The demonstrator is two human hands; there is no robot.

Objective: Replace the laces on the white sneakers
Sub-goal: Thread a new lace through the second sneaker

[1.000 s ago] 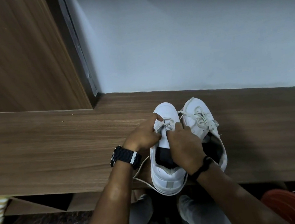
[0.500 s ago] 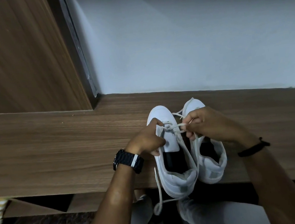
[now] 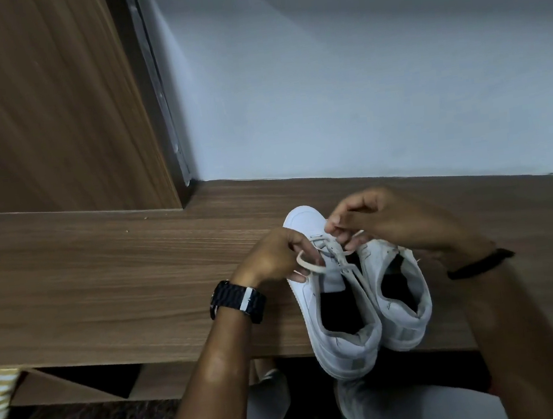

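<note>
**Two hands on one lace, and a heel hanging off the edge**

Two sneakers sit side by side on the wooden bench (image 3: 105,291), toes toward the wall, and we work across them from the left. Our left hand (image 3: 274,261), a black watch (image 3: 237,301) on its wrist, curls round a loop of the lace (image 3: 309,265) beside the left sneaker (image 3: 334,306). The lace runs on through the eyelets near that shoe's toe. Our right hand (image 3: 390,220), with a dark band (image 3: 477,264) at the wrist, pinches the other run of lace between fingertips just above the eyelets. It hovers over the front of the right sneaker (image 3: 399,298) and hides that shoe's toe, so we cannot tell how much lacing that shoe carries.

We judge the risks as these:

- The left sneaker's heel overhangs the bench's near edge. A firm tug toward us could tip it into our lap.
- Neither hand steadies the shoe body. Pulling both runs at once may drag or twist it against its neighbour.
- The loop in our left hand could snag at an eyelet if we haul before it straightens.
- The two ends may finish uneven.
</note>
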